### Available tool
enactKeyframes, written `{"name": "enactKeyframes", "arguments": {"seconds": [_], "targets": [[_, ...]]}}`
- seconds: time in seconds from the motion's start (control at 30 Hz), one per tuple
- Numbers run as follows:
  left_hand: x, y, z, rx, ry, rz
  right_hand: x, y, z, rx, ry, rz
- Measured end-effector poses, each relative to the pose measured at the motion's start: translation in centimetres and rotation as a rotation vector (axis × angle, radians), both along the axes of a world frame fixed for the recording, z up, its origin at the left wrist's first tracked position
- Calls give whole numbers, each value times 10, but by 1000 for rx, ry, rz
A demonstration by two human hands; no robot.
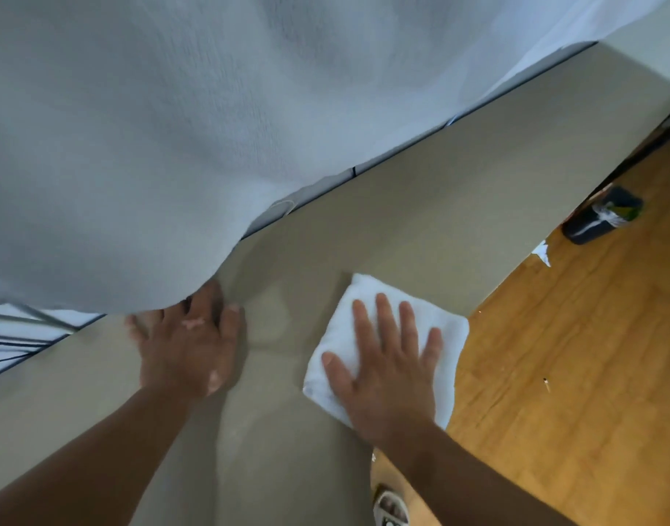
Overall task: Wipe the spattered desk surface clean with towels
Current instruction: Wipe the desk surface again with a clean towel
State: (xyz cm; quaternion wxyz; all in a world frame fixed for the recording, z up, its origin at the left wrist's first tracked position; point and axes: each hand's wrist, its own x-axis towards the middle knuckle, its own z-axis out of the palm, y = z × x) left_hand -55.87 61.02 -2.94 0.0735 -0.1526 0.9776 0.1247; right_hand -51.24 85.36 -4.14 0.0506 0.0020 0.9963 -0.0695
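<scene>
Bin point(600, 216), dark and small, stands on the wooden floor point(576, 354) at far right with white and green scraps inside, and a white paper scrap point(542, 253) lies near it. The beige desk point(420, 206) runs from near left to far right. A folded white towel point(363, 298) lies at its right edge under the flat, spread right hand point(386, 377). The left hand point(187, 345) rests open on the desk, grasping nothing, fingertips under a hanging white curtain point(174, 127).
</scene>
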Motion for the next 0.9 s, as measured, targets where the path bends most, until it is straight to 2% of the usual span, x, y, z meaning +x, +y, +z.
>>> {"name": "enactKeyframes", "arguments": {"seconds": [0.07,0.13,0.23,0.33,0.67,0.83,0.9], "targets": [[-8,21,4,64,81,-58,7,4,-2,12,4,98],[-17,46,3,81,169,-213,-3,18,-1,29,10,185],[-37,76,-7,80,142,-316,-36,45,4,25,-30,288],[-59,98,-15,22,176,-341,-85,73,8,14,-50,281],[-97,129,-27,-90,85,-79,-247,143,2,2,5,102],[-97,130,-26,-123,99,-54,-246,131,4,5,-16,40],[-97,131,-25,-101,126,-33,-222,119,7,10,-33,116]]}}
